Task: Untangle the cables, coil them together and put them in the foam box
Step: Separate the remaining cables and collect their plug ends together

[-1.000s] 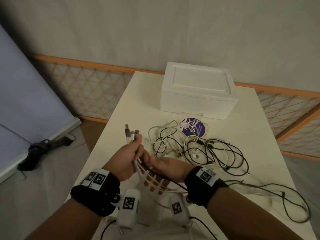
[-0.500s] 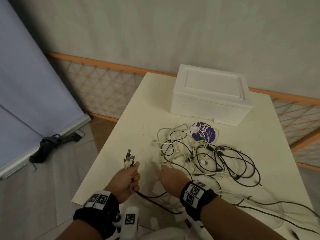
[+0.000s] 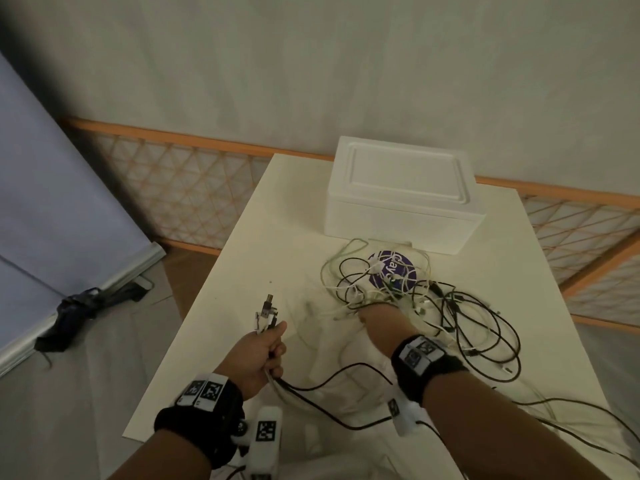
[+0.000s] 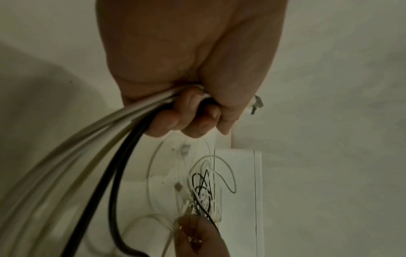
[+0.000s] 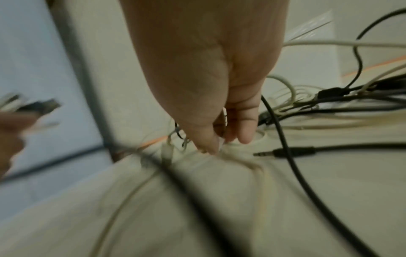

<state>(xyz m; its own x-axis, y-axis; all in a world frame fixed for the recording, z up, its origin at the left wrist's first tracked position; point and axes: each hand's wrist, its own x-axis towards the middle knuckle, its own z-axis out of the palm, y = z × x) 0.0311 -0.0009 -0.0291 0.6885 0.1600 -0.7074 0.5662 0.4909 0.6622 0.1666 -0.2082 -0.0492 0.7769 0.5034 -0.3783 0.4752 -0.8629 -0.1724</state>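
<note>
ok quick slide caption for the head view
Left hand grips gathered cable ends while right hand reaches into the tangle before the closed foam box.

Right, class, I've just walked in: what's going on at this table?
A person is sorting a tangle of cables on a table. The left hand grips a bunch of cable ends, plugs sticking up. The right hand reaches into the tangle and pinches a white cable there. The foam box sits behind the tangle, lid on, so nothing is packed yet.
</note>
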